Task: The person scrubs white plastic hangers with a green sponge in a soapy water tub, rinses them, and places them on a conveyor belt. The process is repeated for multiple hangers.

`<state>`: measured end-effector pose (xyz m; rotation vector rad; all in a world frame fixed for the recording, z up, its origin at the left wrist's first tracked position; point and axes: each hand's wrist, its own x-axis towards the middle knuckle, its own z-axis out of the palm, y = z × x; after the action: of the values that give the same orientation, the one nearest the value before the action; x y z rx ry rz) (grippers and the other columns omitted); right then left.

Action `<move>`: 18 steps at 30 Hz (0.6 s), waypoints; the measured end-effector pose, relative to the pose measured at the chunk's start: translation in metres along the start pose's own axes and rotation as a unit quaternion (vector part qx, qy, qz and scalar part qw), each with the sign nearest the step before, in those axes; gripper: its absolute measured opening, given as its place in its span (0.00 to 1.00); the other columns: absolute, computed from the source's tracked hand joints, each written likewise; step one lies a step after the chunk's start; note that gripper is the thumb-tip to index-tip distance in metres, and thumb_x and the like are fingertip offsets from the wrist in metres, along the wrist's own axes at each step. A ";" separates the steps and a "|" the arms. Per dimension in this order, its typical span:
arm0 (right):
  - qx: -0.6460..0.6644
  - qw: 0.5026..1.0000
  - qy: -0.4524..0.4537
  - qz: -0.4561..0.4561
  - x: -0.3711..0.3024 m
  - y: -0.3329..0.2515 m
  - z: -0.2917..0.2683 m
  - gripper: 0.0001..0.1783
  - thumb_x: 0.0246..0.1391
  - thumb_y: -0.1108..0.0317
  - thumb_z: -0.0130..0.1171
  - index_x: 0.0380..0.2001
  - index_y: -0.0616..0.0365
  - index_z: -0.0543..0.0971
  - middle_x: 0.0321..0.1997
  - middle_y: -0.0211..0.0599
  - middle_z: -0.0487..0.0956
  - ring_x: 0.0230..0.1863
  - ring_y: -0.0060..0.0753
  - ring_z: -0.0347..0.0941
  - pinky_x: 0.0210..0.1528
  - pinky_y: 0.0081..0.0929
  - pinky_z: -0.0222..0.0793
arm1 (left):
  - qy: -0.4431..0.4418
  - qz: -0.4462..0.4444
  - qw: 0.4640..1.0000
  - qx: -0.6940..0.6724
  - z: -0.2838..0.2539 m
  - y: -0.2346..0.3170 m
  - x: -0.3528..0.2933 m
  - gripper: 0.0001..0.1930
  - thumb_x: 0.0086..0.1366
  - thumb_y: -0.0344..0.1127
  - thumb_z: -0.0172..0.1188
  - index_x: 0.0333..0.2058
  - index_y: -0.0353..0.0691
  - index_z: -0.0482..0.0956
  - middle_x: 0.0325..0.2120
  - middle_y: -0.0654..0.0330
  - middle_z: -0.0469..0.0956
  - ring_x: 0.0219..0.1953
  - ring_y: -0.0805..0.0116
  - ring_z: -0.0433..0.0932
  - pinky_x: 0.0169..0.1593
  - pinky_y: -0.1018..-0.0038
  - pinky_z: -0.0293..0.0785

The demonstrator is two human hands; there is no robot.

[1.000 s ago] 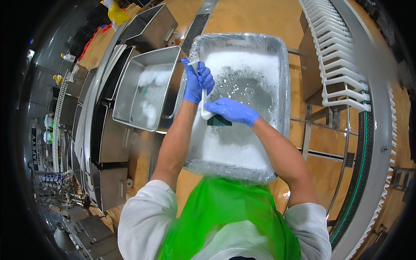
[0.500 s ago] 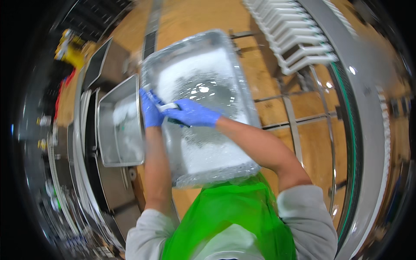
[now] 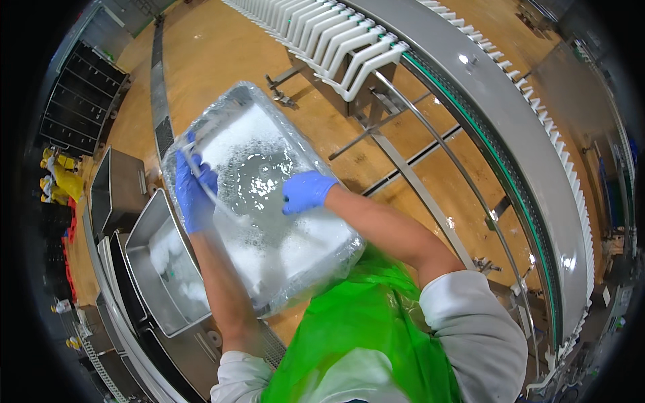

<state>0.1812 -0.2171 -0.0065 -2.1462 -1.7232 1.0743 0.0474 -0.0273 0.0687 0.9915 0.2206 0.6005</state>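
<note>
My left hand (image 3: 193, 195), in a blue glove, is closed around a slim white rod-like piece (image 3: 213, 193) over the left side of a large tub (image 3: 306, 144) wrapped in clear plastic. The piece slants down toward the suds, its lower end blurred. My right hand (image 3: 308, 192), also blue-gloved, is a closed fist above the tub's right half, apart from the rod. What its curled fingers hold, if anything, is hidden. White foam (image 3: 232, 138) covers much of the water (image 3: 259, 178), with a bare patch in the middle.
Left of the tub stands a steel bin (image 3: 138, 252) with some foam inside, and another steel bin (image 3: 117, 191) lies beyond it. A curved conveyor (image 3: 497, 148) with white angled slats (image 3: 363, 64) runs along the right. Metal frame bars (image 3: 420, 195) cross the floor beside the tub.
My hands, together on the white piece before, are now apart; the right has drawn away to the right. Dark green showed beneath it earlier. The whole view has turned.
</note>
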 end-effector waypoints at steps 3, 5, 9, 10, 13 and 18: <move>0.049 0.998 0.029 0.004 -0.016 0.003 0.007 0.21 0.49 0.49 0.55 0.31 0.57 0.82 0.32 0.45 0.82 0.36 0.45 0.78 0.42 0.40 0.73 | 0.014 -0.006 0.968 0.250 0.085 -0.018 0.004 0.21 0.68 0.42 0.56 0.56 0.40 0.70 0.30 0.64 0.76 0.24 0.80 0.70 0.29 0.81 0.69; 0.053 0.997 0.048 0.001 -0.026 0.001 0.010 0.20 0.52 0.51 0.56 0.38 0.56 0.80 0.37 0.45 0.81 0.41 0.46 0.78 0.44 0.40 0.71 | -0.050 -0.017 0.950 0.308 0.124 -0.028 0.012 0.22 0.66 0.37 0.57 0.57 0.40 0.69 0.33 0.60 0.78 0.30 0.76 0.75 0.33 0.79 0.74; 0.061 0.986 0.134 -0.077 0.004 0.030 0.029 0.22 0.49 0.51 0.57 0.41 0.54 0.81 0.41 0.45 0.81 0.44 0.47 0.77 0.46 0.40 0.72 | -0.137 -0.018 0.913 0.385 0.208 -0.067 0.044 0.22 0.63 0.34 0.59 0.56 0.39 0.70 0.33 0.57 0.79 0.32 0.74 0.78 0.33 0.77 0.76; 0.044 0.991 0.113 -0.055 0.002 0.018 0.023 0.21 0.47 0.52 0.57 0.41 0.54 0.81 0.42 0.45 0.81 0.44 0.47 0.78 0.46 0.41 0.73 | -0.146 0.002 0.902 0.407 0.218 -0.080 0.053 0.22 0.63 0.34 0.60 0.56 0.39 0.71 0.32 0.57 0.79 0.30 0.75 0.78 0.32 0.77 0.76; 0.044 0.987 0.125 -0.093 0.038 0.008 0.051 0.21 0.44 0.56 0.57 0.41 0.53 0.82 0.43 0.42 0.82 0.44 0.46 0.78 0.45 0.41 0.74 | -0.181 0.045 0.866 0.464 0.250 -0.122 0.085 0.22 0.62 0.35 0.61 0.55 0.40 0.73 0.31 0.57 0.79 0.25 0.76 0.77 0.30 0.79 0.75; 0.057 0.957 0.213 -0.190 0.072 0.018 0.069 0.22 0.43 0.57 0.58 0.43 0.53 0.82 0.43 0.41 0.82 0.44 0.45 0.79 0.43 0.42 0.73 | -0.214 0.037 0.803 0.555 0.319 -0.177 0.130 0.23 0.62 0.34 0.60 0.57 0.42 0.73 0.29 0.63 0.76 0.27 0.78 0.76 0.32 0.80 0.76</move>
<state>0.1562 -0.1768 -0.0966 -1.7161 -1.7127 0.5459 0.3599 -0.2536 0.1052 2.2583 0.1129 0.2519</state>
